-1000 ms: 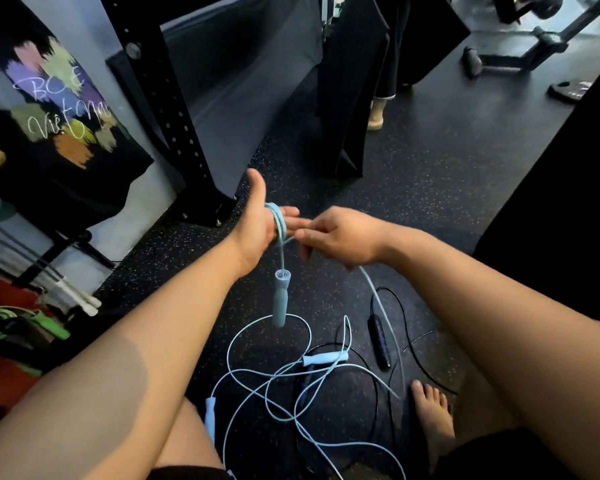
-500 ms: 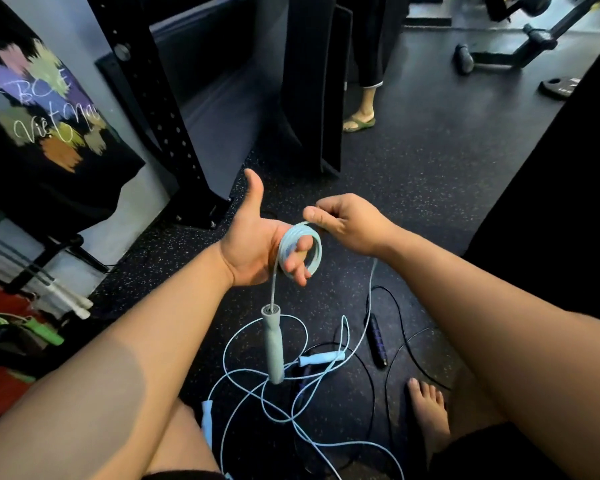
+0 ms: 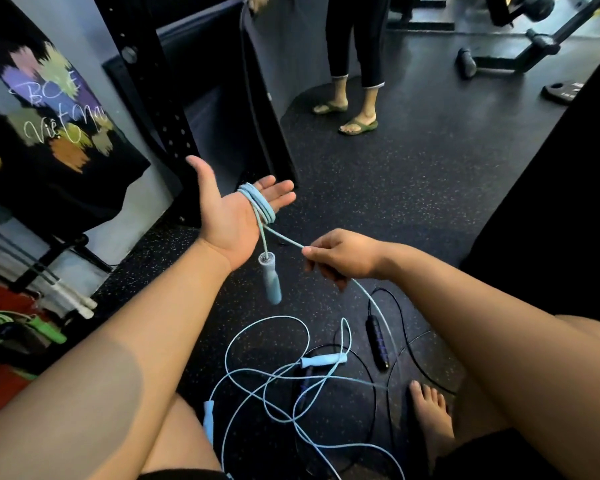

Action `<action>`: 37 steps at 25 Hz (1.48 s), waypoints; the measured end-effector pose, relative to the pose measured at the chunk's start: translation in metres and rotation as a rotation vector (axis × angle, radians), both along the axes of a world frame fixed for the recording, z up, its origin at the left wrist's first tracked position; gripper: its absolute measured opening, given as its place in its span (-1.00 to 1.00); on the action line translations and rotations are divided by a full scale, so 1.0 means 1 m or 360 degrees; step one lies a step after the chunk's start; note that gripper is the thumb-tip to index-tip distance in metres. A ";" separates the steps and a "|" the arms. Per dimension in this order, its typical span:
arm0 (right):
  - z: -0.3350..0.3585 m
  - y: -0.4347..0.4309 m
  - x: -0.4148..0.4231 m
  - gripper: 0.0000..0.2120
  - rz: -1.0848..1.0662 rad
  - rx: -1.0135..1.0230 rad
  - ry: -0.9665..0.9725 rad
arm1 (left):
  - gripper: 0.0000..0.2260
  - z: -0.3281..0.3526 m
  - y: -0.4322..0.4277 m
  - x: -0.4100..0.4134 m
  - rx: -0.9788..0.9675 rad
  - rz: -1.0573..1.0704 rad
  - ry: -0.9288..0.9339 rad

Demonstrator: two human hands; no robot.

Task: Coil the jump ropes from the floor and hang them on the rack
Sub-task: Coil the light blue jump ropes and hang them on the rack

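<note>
Left hand: your left hand [image 3: 236, 216] lies palm up, fingers straight and thumb spread wide; it grips nothing and serves as a spool
Coil: several turns of the light-blue rope [image 3: 258, 202] wrap round those fingers, bunched close so they stack rather than slide off the tips
Hanging handle: 1 pale-blue handle [image 3: 270, 278] dangles from the coil below your wrist; its weight likely anchors the starting end
Right hand: your right hand [image 3: 343, 259] pinches the cord between thumb and forefinger, near the coil and to its right; the short stretch between looks taut, which I judge keeps each wrap snug
Loose length: most of the rope lies in tangled loops [image 3: 267, 344] on the floor near you, with 2 more blue handles [image 3: 323, 360] among them
Black rope: a thin black cord with a dark ribbed handle [image 3: 376, 341] lies right of the loops and crosses under them, so expect a snag as you draw in slack
Materials: the blue cord is smooth, round and springy-looking; the handles are matte cylinders; the floor [image 3: 413, 174] is dark speckled rubber
Rack: a black upright with a row of holes [image 3: 153, 84] stands far left; I cannot tell whether that is the hanging spot
Progress: early, by my reading, with coiling just begun and nothing hung
</note>
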State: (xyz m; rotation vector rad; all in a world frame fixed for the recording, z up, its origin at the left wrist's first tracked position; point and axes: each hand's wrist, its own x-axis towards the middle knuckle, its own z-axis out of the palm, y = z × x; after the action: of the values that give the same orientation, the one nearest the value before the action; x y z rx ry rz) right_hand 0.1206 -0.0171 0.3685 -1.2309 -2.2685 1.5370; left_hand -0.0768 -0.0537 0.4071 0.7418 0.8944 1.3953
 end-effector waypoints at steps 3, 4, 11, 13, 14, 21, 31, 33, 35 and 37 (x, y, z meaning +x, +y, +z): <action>0.024 0.001 0.000 -0.69 0.0132 0.0353 -0.0103 | 0.03 -0.012 0.006 0.004 -0.0144 -0.0057 0.0780; 0.031 0.002 0.001 -0.69 0.0172 0.0513 -0.0133 | 0.06 -0.017 0.007 0.007 -0.0193 -0.0194 0.0932; 0.039 0.014 0.017 -0.67 0.0108 0.0806 0.0038 | 0.08 -0.013 -0.009 0.019 -0.0291 -0.1018 0.1150; 0.031 0.016 0.018 -0.59 0.0028 0.0765 0.0171 | 0.06 -0.008 -0.010 0.018 -0.0328 -0.1107 0.0887; 0.027 0.017 0.017 -0.56 -0.0014 0.0738 0.0232 | 0.03 -0.006 -0.010 0.017 -0.0315 -0.1117 0.0759; 0.003 0.016 0.009 -0.52 -0.0369 0.0288 0.0417 | -0.02 0.010 -0.014 0.009 -0.0159 -0.0707 -0.0042; 0.010 0.000 -0.002 -0.70 0.0006 0.0149 -0.0035 | 0.16 0.005 -0.004 0.005 0.0065 -0.0122 -0.0513; 0.021 -0.002 -0.002 -0.73 0.0065 0.0255 -0.0122 | 0.15 -0.001 0.000 0.008 -0.0011 -0.0093 -0.0145; 0.033 -0.002 -0.003 -0.73 0.0124 0.0438 -0.0217 | 0.10 -0.009 0.003 0.011 -0.0081 -0.0091 0.0314; 0.042 -0.002 -0.003 -0.71 0.0166 0.0640 -0.0259 | 0.06 -0.015 0.005 0.016 -0.0143 -0.0103 0.0640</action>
State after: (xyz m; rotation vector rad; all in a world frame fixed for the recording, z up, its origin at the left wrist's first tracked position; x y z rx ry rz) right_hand 0.1176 -0.0189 0.4104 -1.1712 -2.6110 0.9623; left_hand -0.0609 -0.0485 0.3921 0.9927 1.2249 1.1584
